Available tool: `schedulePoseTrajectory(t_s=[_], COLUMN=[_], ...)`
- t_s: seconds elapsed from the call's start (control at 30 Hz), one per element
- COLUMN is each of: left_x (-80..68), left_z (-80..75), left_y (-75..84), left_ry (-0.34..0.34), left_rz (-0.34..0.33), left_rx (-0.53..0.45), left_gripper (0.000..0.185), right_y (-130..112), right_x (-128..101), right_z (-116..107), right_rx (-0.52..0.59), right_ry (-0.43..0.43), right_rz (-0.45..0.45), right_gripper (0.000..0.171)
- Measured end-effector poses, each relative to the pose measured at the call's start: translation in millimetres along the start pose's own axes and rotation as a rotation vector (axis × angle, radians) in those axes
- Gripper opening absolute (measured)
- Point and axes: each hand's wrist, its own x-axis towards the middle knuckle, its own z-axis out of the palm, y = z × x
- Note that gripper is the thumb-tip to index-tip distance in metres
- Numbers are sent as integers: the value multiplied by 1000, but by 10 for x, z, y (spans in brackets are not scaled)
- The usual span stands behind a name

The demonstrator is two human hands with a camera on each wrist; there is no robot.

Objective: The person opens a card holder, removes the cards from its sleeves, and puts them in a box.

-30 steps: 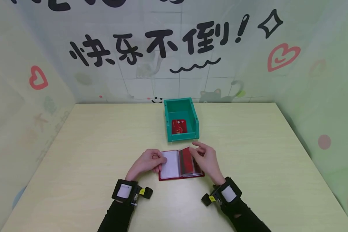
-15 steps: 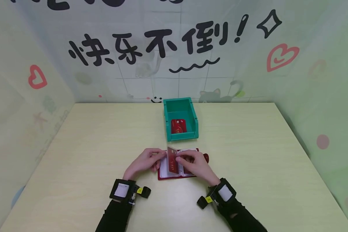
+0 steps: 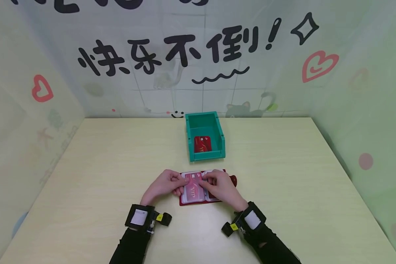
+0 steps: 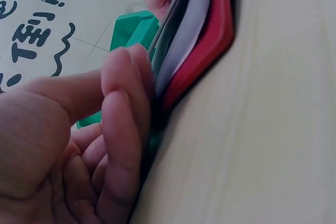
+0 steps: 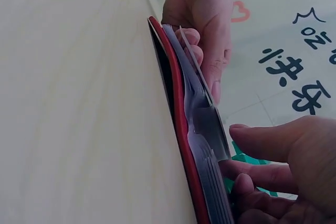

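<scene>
A red card holder (image 3: pixel 201 189) lies open on the pale wooden counter (image 3: pixel 85 176), near the person. The left hand (image 3: pixel 163 185) presses its curled fingers (image 4: pixel 123 129) on the holder's left edge; the right hand (image 3: pixel 219 187) pinches a clear sleeve holding a pink card (image 3: pixel 193 190) printed "VIP". At 12 o'clock from the holder, a short way off, stands a green bin (image 3: pixel 205 135) with a red card (image 3: pixel 202 144) inside, nothing between them. The back wall (image 3: pixel 198 55) carries black writing, "快乐不倒!", with red hearts.
</scene>
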Motion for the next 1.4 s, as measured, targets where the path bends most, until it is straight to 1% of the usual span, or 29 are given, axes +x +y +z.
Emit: schedulePoseTrajectory(t_s=[0.17,0.3,0.47,0.73,0.9,1.03,1.23,1.4], left_x=[-5,-7,-13,-17,-17,-19,-11,-13], left_z=[33,40,42,43,45,41,25,28], left_y=[13,22,36,42,46,44,29,27], left_ry=[21,23,23,13,10,1,-13,-12], left_rz=[-9,-11,-19,-8,-12,-12,11,-3], left_rx=[29,35,25,21,16,-5,-2,-6], left_gripper=[26,25,24,24,23,23,24,23], right_y=[-29,-50,-61,-54,-73,-86,-69,-31], right_x=[25,27,26,23,14,15,37,46], right_z=[11,5,3,3,-1,11,-3,-38], right_rx=[-61,-86,-92,-84,-78,-82,-38,1], right_ry=[-4,-10,-23,-34,-37,-34,-63,-86], right_rz=[18,33,44,49,72,99,127,149], right_gripper=[16,16,18,19,23,22,20,28])
